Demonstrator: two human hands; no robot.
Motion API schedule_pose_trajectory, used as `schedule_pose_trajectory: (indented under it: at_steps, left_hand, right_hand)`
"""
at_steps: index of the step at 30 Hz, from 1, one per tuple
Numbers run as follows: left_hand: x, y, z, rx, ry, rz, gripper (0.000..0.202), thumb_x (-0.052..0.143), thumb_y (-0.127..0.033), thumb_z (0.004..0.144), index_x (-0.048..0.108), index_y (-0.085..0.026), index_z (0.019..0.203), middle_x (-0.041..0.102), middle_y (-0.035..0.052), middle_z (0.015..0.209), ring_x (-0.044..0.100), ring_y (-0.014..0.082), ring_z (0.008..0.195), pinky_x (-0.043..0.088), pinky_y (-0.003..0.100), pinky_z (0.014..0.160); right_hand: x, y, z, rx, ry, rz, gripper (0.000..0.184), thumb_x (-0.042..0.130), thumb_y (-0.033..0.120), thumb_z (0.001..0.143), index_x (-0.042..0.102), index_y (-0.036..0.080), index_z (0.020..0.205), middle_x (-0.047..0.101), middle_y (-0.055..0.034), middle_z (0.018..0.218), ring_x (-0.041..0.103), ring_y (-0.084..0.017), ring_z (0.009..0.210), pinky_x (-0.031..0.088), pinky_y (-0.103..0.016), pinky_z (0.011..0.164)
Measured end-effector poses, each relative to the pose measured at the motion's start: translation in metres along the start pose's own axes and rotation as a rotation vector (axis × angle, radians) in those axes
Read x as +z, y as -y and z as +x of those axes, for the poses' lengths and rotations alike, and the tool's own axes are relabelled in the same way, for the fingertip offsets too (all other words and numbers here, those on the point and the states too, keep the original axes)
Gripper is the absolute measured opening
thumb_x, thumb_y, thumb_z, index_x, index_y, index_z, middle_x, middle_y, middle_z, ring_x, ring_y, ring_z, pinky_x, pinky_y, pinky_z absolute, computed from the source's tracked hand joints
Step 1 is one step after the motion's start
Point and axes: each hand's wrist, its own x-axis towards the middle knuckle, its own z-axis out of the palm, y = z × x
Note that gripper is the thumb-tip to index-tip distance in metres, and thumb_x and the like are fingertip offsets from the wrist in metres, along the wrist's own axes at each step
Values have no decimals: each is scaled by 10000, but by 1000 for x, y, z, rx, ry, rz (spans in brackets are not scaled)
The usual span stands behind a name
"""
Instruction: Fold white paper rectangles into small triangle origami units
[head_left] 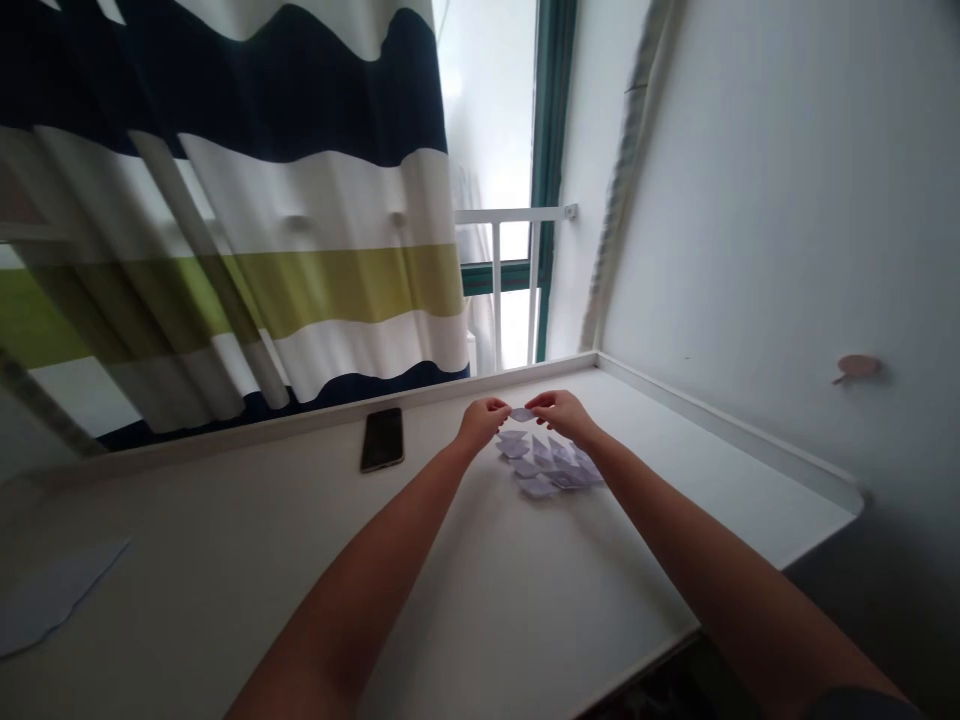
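Between my two hands is a small folded piece of white paper (521,414), pinched at both ends. My left hand (484,422) has thumb and fingertips closed on its left tip. On the other tip, the fingers of my right hand (559,411) are closed too. Just below and nearer to me, several more folded paper pieces (541,462) lie grouped on the white tabletop (450,560). Some of them look pointed, like small boats, but blur hides their exact folds. My right forearm covers part of the group's right side.
A dark phone (382,440) lies left of my hands. Sheets of paper (52,600) rest at the table's far left. A raised rim (525,378) runs along the back, before a striped curtain (322,210) and a white railing (517,215). A wall (787,220) stands right.
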Motion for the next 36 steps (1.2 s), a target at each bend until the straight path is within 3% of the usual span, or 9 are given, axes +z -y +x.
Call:
schedule_pose_trajectory:
  at_steps: [4, 8, 16, 22, 26, 29, 32, 36]
  left_hand:
    - [27, 8, 27, 53, 29, 276, 167, 523, -250, 689, 632, -130, 728, 632, 55, 696, 563, 143, 659, 431, 247, 601]
    - [41, 21, 41, 58, 56, 454, 176, 530, -247, 686, 658, -146, 752, 658, 60, 759, 578, 154, 716, 417, 240, 639]
    - [44, 37, 48, 39, 97, 581, 208, 518, -283, 696, 671, -168, 776, 668, 55, 797, 580, 164, 751, 409, 237, 655]
    - [37, 31, 44, 83, 50, 558, 237, 487, -280, 726, 658, -159, 837, 664, 63, 838, 581, 165, 757, 421, 252, 687]
    - [19, 23, 28, 184, -20, 513, 238, 474, -284, 742, 649, -161, 847, 661, 53, 835, 575, 155, 739, 429, 256, 686]
    - [-7, 19, 7, 247, -52, 526, 219, 473, -266, 743, 650, -164, 821, 655, 46, 821, 567, 149, 729, 429, 258, 685]
    - [-45, 19, -20, 247, -107, 573, 205, 477, -250, 740, 653, -162, 796, 647, 44, 801, 560, 147, 730, 427, 260, 699]
    - [-108, 29, -64, 153, -233, 616, 200, 484, -256, 741, 648, -162, 805, 638, 41, 811, 559, 139, 743, 427, 244, 699]
  right_hand:
    - [-11, -26, 15, -4, -51, -269, 182, 529, 126, 645, 684, 141, 739, 676, -56, 735, 588, -132, 670, 425, -212, 608]
    - [-7, -46, 25, 42, -34, -399, 210, 512, 129, 649, 690, 155, 759, 683, -63, 797, 599, -147, 745, 414, -209, 648]
    - [5, -59, 29, 90, 18, -482, 210, 513, 140, 648, 686, 175, 760, 684, -54, 810, 604, -150, 762, 402, -200, 639]
    - [2, -54, 29, 58, -71, -478, 194, 506, 230, 695, 676, 166, 763, 679, -63, 820, 599, -160, 769, 409, -220, 662]
    - [5, -36, 23, -27, -158, -422, 202, 483, 216, 707, 666, 171, 778, 675, -52, 817, 590, -149, 739, 412, -232, 661]
    - [23, -12, 16, -131, -182, -337, 199, 478, 207, 707, 664, 176, 768, 673, -39, 775, 581, -139, 698, 413, -237, 658]
    - [56, 17, 8, -238, -99, -240, 184, 491, 204, 696, 666, 177, 747, 668, -31, 728, 571, -134, 660, 411, -236, 634]
    - [118, 57, -5, -338, 88, -113, 166, 504, 202, 687, 661, 177, 735, 664, -25, 719, 564, -125, 635, 408, -229, 612]
